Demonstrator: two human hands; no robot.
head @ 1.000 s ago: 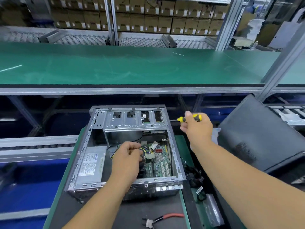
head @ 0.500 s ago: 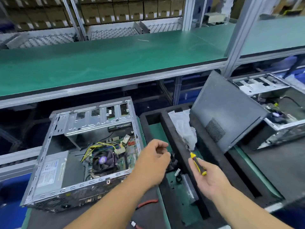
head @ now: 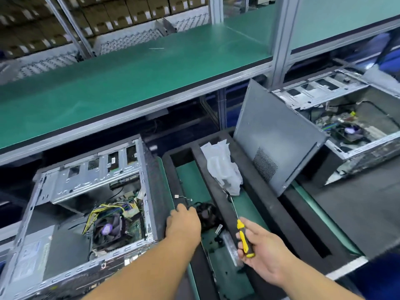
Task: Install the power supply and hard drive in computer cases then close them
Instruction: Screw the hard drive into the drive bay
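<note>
Green matting covers the upper shelf (head: 134, 79), with cartons stacked behind it; below, the bench (head: 357, 213) carries black foam trays. Two computer cases lie on their sides with the open face up, which gives access from above: the near case (head: 86, 213) at the bench's left edge and the far case (head: 346, 118) toward the right edge. One power supply (head: 30, 258) sits in the near case's front-left corner; no hard drive can be identified. One side panel (head: 277, 146) leans upright between the cases, off while the interior work is unfinished. One white bag (head: 223, 167) rests on a foam divider.

The left hand (head: 184, 221) reaches into the tray (head: 192, 185) beside the near case, over a dark cable bundle (head: 207, 213); its fingers curl downward, and whether they grip anything cannot be determined. The right hand (head: 266, 254) holds one yellow-and-black screwdriver (head: 243, 237), fingers clenched on the handle, shaft pointing away, ready for fastening.
</note>
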